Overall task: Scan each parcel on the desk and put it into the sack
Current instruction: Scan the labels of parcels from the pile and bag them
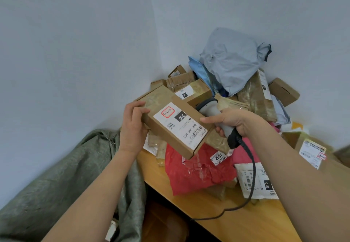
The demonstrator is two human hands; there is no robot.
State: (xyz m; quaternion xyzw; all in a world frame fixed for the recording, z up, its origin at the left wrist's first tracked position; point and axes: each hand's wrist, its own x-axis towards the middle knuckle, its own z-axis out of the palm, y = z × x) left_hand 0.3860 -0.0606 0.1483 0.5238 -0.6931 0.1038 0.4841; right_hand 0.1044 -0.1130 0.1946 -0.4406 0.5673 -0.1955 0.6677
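My left hand [132, 128] holds a flat brown cardboard box [176, 124] with a white label. My right hand [233, 120] grips the smooth grey scanner [217, 116]. A crinkly red bag [193, 173] lies on the wooden desk [246, 222], beside the rough green sack [56, 175].

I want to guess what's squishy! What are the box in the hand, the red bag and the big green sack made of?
The box looks like plain brown cardboard: matte, stiff, with folded edges. The red bag seems thin plastic film: it crinkles and shines a little. The green sack looks like woven plastic cloth, judging by its coarse weave and frayed edge, though that is a guess.
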